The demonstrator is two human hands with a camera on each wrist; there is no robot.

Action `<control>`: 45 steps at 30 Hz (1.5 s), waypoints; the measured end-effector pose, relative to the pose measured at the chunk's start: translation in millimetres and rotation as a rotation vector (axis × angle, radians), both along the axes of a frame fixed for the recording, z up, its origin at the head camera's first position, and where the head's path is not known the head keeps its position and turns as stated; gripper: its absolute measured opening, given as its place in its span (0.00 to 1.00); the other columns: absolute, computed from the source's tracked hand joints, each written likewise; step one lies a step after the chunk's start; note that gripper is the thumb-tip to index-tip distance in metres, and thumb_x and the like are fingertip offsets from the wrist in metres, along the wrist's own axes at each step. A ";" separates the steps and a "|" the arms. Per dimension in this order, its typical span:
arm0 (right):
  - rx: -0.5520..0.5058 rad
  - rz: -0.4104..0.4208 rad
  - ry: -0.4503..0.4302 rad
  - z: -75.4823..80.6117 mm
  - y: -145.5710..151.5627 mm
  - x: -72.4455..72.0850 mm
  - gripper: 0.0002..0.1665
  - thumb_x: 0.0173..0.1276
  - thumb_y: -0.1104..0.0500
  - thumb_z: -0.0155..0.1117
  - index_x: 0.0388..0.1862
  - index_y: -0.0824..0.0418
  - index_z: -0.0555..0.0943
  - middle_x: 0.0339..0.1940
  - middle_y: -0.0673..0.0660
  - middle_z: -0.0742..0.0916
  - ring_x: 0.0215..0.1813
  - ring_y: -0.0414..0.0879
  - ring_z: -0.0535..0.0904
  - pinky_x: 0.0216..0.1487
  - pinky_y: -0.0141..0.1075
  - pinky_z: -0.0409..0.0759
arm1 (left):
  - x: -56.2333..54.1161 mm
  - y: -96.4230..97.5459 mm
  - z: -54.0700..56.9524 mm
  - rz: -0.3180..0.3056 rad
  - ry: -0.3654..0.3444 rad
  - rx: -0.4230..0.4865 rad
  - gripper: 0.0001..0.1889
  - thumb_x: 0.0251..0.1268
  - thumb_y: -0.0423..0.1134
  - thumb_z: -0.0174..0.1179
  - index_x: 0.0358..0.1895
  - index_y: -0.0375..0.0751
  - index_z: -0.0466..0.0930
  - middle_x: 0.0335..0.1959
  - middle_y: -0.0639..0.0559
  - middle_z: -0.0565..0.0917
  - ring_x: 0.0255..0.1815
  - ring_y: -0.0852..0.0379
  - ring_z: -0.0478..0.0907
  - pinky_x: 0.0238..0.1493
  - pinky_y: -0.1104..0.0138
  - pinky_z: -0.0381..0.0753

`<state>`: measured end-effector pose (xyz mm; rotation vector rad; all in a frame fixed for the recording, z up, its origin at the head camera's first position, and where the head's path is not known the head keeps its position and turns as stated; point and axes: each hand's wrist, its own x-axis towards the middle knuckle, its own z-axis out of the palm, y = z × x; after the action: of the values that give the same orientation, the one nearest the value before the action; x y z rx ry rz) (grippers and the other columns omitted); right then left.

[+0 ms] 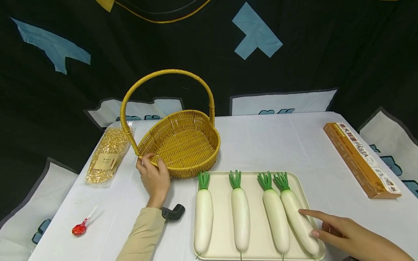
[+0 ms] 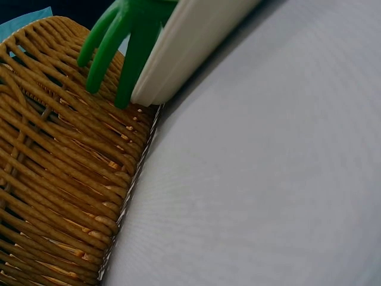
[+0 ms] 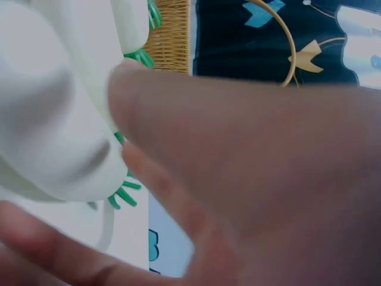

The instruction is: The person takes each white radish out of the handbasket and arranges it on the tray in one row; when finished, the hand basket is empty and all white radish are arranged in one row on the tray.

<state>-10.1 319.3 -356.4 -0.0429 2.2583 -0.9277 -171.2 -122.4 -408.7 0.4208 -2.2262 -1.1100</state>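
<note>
My left hand (image 1: 154,178) grips the near-left rim of a yellow wicker basket (image 1: 187,170), beside the foot of its tall handle. Nothing lies inside the basket. In the left wrist view, the woven basket wall (image 2: 65,161) fills the left side and the hand is out of sight. Several white radishes with green tops lie on a cream tray (image 1: 223,181). At the rightmost radish (image 1: 298,217), my right hand (image 1: 347,232) has its index finger and thumb spread, with their tips right at its side. The right wrist view shows this hand (image 3: 238,173) blurred, close to a radish (image 3: 36,107).
A bag of corn kernels (image 1: 109,154) lies left of the basket, and a red lollipop (image 1: 79,229) lies nearer the front. An orange pasta box (image 1: 359,159) is at the right. The basket stands just behind the tray's far-left corner, before a dark curtain (image 1: 294,72).
</note>
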 end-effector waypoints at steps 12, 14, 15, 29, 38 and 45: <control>0.138 -0.049 0.408 -0.5 -18.5 -11.1 0.33 0.66 0.44 0.51 0.66 0.57 0.61 0.40 0.50 0.81 0.36 0.29 0.73 0.32 0.29 0.74 | 0.1 0.1 0.2 0.002 0.015 -0.011 0.16 0.61 0.43 0.43 0.49 0.38 0.65 0.57 0.30 0.61 0.40 0.36 0.67 0.40 0.48 0.64; 0.156 -0.075 0.497 -2.5 -21.7 -11.6 0.32 0.64 0.45 0.54 0.65 0.55 0.63 0.41 0.51 0.80 0.36 0.28 0.73 0.32 0.27 0.74 | 0.3 0.4 0.4 0.001 0.015 -0.012 0.16 0.61 0.43 0.42 0.49 0.38 0.65 0.57 0.30 0.60 0.39 0.37 0.67 0.40 0.48 0.64; 0.160 -0.089 0.534 -3.7 -23.1 -11.8 0.32 0.64 0.46 0.55 0.65 0.55 0.63 0.42 0.52 0.80 0.36 0.28 0.73 0.32 0.27 0.74 | 0.4 0.5 0.6 0.001 0.015 -0.013 0.16 0.61 0.43 0.42 0.49 0.38 0.64 0.57 0.30 0.60 0.40 0.37 0.67 0.40 0.48 0.64; 0.098 -0.115 0.549 -14.6 -36.0 -11.5 0.39 0.59 0.50 0.62 0.66 0.61 0.59 0.44 0.57 0.80 0.33 0.30 0.74 0.30 0.28 0.74 | -0.1 0.2 0.4 0.006 0.013 -0.011 0.16 0.61 0.43 0.43 0.49 0.40 0.65 0.58 0.30 0.60 0.39 0.36 0.67 0.39 0.48 0.64; 0.052 -0.029 0.447 -14.5 -36.9 -11.4 0.39 0.63 0.49 0.57 0.69 0.59 0.54 0.39 0.55 0.82 0.32 0.29 0.75 0.29 0.28 0.74 | -0.7 0.2 -0.4 0.012 0.032 -0.014 0.17 0.60 0.42 0.43 0.49 0.38 0.66 0.57 0.30 0.61 0.42 0.35 0.67 0.41 0.46 0.64; 0.111 -0.083 0.489 -15.4 -42.1 -9.0 0.39 0.61 0.49 0.60 0.67 0.57 0.59 0.33 0.53 0.79 0.27 0.29 0.69 0.24 0.27 0.70 | -0.2 -0.2 -0.1 0.007 0.013 -0.013 0.16 0.60 0.43 0.43 0.49 0.39 0.65 0.57 0.31 0.60 0.42 0.35 0.67 0.41 0.46 0.64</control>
<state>-19.1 277.2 -371.7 -0.1401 2.7786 -0.9056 -171.4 -122.6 -408.9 0.4142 -2.2183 -1.0908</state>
